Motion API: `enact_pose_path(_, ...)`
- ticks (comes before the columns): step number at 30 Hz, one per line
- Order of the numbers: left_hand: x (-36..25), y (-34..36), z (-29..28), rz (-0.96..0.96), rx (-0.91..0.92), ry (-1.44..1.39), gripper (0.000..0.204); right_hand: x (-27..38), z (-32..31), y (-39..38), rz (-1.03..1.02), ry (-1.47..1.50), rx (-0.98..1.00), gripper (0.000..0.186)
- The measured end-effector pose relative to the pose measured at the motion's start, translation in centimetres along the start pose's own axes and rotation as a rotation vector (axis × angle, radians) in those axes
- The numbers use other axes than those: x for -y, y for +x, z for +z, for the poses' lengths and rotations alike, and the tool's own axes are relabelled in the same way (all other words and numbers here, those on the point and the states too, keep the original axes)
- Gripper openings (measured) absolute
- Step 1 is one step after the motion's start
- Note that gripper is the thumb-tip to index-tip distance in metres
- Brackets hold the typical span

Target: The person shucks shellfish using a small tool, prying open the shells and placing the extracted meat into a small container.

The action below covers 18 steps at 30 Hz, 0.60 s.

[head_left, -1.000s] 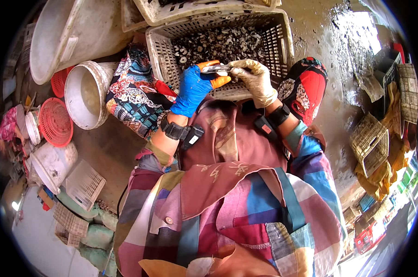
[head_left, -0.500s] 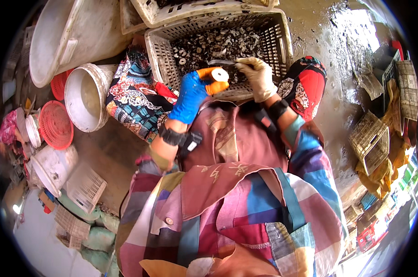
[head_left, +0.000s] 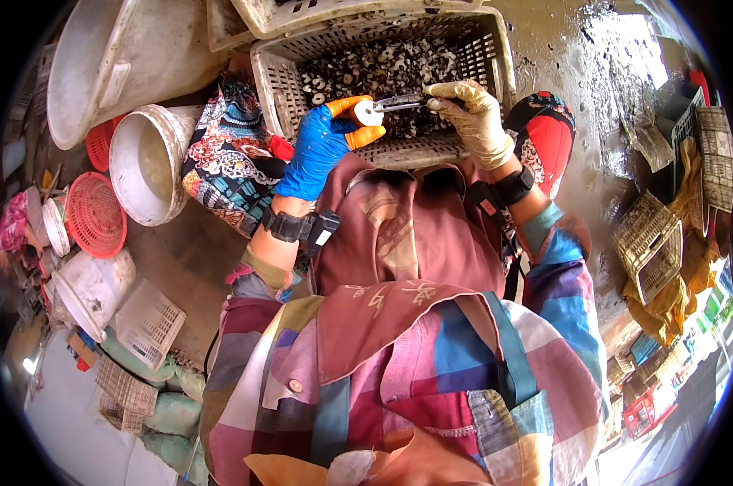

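Note:
My left hand (head_left: 314, 150), in a blue glove with orange fingers, is closed around a tool with a round white handle (head_left: 368, 114). A thin pale metal shaft (head_left: 397, 107) runs from that handle toward my right hand. In a cream glove, my right hand (head_left: 481, 125) pinches a dark, elongated shell-like piece (head_left: 401, 100); the shaft lies along or against it. Whether the tip enters the piece, I cannot tell. Both hands are over the near part of a dirty white slotted crate (head_left: 262, 85), which holds many small dark and whitish pieces (head_left: 382, 65).
More pale crates (head_left: 301, 20) stand beyond this one. To the left are a large whitish tub (head_left: 164, 61), a white bucket (head_left: 127, 162) and a red basket (head_left: 96, 215). Wet, muddy floor (head_left: 557, 57) lies at right, with stacked crates (head_left: 650, 243) farther off.
My left hand has shifted slightly left and turned, so the tool's shaft now shows pointing right. My right hand has moved a little right, keeping hold of the dark piece.

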State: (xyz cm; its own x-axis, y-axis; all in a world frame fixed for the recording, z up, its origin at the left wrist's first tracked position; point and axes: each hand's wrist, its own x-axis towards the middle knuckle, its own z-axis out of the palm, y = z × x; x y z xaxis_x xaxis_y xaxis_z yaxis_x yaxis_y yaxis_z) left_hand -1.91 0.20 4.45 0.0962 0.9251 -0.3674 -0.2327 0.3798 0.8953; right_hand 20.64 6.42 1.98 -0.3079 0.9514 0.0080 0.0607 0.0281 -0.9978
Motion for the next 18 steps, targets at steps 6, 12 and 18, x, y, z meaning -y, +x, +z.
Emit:
enact_pose_path(6,-0.7,-0.4,-0.9,-0.085,0.184,0.225,0.043,1.6,-1.7,1.9,-0.214,-0.365,0.29,0.017)
enact_pose_path(12,-0.2,-0.5,-0.8,-0.094,0.171,0.108,0.042,0.1,-0.5,0.1,0.212,0.164,0.172,0.018)
enact_pose_path(18,-1.0,-0.3,-0.8,-0.138,0.21,0.121,0.041,0.2,0.1,0.1,0.119,0.157,0.21,0.017)
